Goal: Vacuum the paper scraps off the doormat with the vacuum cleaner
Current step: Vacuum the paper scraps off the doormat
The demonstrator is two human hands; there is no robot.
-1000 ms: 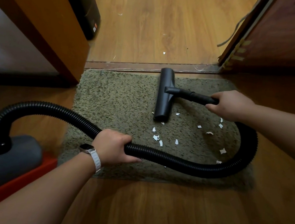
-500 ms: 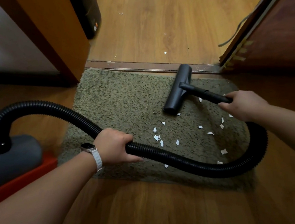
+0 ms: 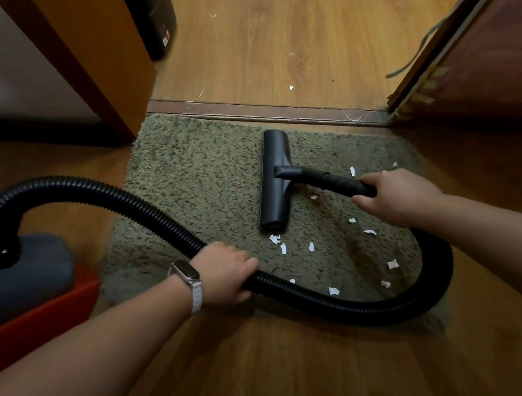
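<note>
Head view, looking down on olive shag doormat [image 3: 192, 176] on wooden floor [image 3: 269, 372], far edge against threshold strip [image 3: 261, 112].

Left grip [image 3: 226, 273]: closed tight round black ribbed hose [image 3: 338, 305] over doormat's near-left part, fingers curled over it, no gap showing. Pale-strapped watch [image 3: 186, 274] on that wrist.

Right grip [image 3: 395, 195]: closed round black wand [image 3: 327, 180] above doormat's right half, back of hand up, fingers wrapped round the tube.

Floor nozzle [image 3: 274, 180] at wand's end, flat on doormat near its middle, long axis running from far edge toward near edge, far tip just short of threshold strip.

Hose looping from right grip round doormat's right edge, along its near edge, through left grip, then arching off doormat's left side to grey vacuum cleaner [image 3: 16, 271] on floor left of doormat, red base under it.

Paper scraps [image 3: 392, 264]: white bits on doormat's right and near-middle parts. A couple just beside nozzle's near tip, several between nozzle and hose loop, a few past wand toward doormat's far-right corner.

Stray bits [image 3: 291, 87] on floor beyond threshold strip. Orange-brown cabinet [image 3: 78, 39] off doormat's far-left corner, dark door [image 3: 502, 61] off far-right corner.
</note>
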